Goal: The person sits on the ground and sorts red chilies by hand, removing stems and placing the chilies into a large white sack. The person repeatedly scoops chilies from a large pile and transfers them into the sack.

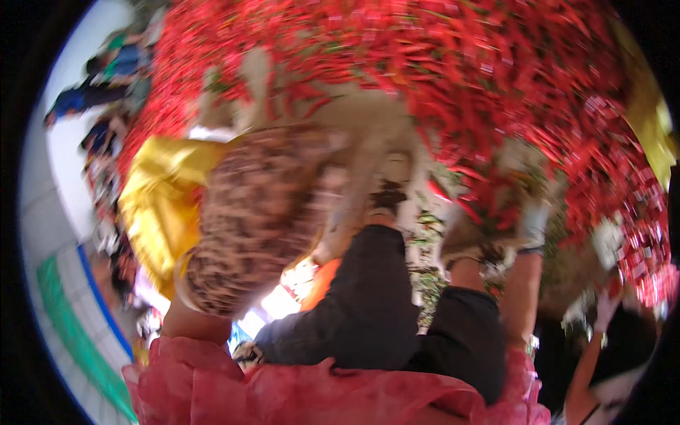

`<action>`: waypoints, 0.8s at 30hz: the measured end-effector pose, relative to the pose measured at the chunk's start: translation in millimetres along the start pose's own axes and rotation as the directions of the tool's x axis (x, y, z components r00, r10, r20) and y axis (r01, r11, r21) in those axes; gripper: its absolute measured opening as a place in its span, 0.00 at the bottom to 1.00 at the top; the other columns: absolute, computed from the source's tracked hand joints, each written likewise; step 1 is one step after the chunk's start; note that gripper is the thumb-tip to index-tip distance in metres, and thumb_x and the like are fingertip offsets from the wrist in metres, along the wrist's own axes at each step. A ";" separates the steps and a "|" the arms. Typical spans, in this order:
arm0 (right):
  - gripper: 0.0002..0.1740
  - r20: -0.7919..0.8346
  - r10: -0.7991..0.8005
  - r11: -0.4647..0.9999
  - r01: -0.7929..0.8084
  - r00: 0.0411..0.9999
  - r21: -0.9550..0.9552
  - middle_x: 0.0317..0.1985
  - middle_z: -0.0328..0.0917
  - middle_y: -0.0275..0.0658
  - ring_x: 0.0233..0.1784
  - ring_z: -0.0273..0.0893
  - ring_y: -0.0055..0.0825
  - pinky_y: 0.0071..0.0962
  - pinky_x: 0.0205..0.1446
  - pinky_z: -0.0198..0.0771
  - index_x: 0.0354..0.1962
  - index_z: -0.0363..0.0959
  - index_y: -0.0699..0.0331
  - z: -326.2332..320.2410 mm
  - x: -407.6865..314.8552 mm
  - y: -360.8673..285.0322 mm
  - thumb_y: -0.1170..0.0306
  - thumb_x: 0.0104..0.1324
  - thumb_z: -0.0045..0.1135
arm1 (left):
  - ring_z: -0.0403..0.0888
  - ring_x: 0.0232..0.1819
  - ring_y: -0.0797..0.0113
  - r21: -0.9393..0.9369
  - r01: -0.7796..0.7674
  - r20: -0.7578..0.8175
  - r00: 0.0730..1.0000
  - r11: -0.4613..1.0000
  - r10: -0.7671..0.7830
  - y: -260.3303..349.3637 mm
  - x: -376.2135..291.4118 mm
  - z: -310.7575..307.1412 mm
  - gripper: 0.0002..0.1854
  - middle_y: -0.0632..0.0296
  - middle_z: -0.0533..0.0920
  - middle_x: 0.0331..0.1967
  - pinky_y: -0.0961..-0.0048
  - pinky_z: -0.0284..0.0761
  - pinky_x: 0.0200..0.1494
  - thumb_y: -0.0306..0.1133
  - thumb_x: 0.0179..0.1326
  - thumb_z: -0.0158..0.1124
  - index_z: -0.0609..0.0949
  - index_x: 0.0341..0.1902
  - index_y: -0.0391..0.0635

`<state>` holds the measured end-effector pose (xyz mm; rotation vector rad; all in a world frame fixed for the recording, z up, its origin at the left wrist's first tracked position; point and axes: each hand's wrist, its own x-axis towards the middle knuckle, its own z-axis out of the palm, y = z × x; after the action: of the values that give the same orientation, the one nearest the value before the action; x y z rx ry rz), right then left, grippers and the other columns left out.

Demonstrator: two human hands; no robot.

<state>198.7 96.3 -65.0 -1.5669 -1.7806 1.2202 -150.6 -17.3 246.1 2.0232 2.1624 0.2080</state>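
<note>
Under a leopard-print sleeve cover [260, 218], my left hand [234, 109] wears a pale glove and reaches to the near edge of a large heap of red chili peppers [451, 69]. Two of its gloved fingers stand apart, with red peppers and a bit of green behind and between them. A yellow woven sack [159, 212] stands beside that forearm with some red inside. My right hand [534, 215], in a whitish glove, is low over peppers and brownish debris at the heap's right side. Blur hides its fingertips and whether it grips anything.
My dark-trousered knees [366, 297] and a shoe [396, 170] are between my arms. Stems and leaf scraps [427, 228] litter the ground. Another person's gloved hand [605, 308] is at lower right. Several people [111, 85] line the left side. Yellow sacking [651, 117] edges the right.
</note>
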 end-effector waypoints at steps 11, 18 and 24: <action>0.09 0.413 -0.321 0.873 0.435 0.852 -0.218 0.32 0.79 0.42 0.36 0.77 0.36 0.31 0.40 0.72 0.36 0.77 0.64 9.3 -33.0 -50.6 0.75 0.56 0.54 | 0.79 0.39 0.55 -0.203 -0.521 0.843 0.338 0.829 0.418 68.3 80.7 306.0 0.18 0.50 0.80 0.35 0.61 0.75 0.45 0.37 0.55 0.56 0.76 0.45 0.39; 0.31 0.273 0.173 0.919 -0.056 0.946 -0.390 0.42 0.76 0.53 0.46 0.76 0.47 0.38 0.50 0.70 0.43 0.74 0.68 50.3 41.1 -48.8 0.48 0.54 0.61 | 0.76 0.25 0.71 -0.371 0.779 0.927 0.341 0.505 0.156 11.4 64.3 331.2 0.09 0.62 0.81 0.25 0.74 0.71 0.25 0.32 0.55 0.65 0.80 0.39 0.42; 0.20 0.182 0.277 0.850 -0.152 0.944 -0.505 0.36 0.77 0.53 0.40 0.76 0.51 0.47 0.44 0.70 0.40 0.74 0.64 44.1 26.7 -10.3 0.55 0.63 0.48 | 0.78 0.35 0.70 -0.611 0.791 0.785 0.610 0.028 -0.103 30.5 76.5 330.1 0.20 0.63 0.81 0.39 0.72 0.77 0.37 0.34 0.52 0.71 0.78 0.47 0.42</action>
<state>151.1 108.6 -83.5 -2.0142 -2.2553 1.1661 -53.0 55.8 -71.6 0.3751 1.4296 0.5948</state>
